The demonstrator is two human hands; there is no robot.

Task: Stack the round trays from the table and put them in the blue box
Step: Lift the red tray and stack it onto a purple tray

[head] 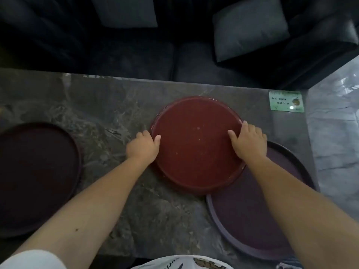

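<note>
Red tray (196, 144) gripped at both rims by our left hand (142, 146) and right hand (249, 142); its edge overlapping the purple tray (252, 220) could snag and drag it off the desk (116, 113)

Both bare forearms reaching forward from near edge of bench. Left hand (142, 147) clamped on left rim of red tray (196, 144), thumb over top. Right hand (249, 141) gripping right rim, fingers (245, 126) curled over edge, thumb inside.
</note>
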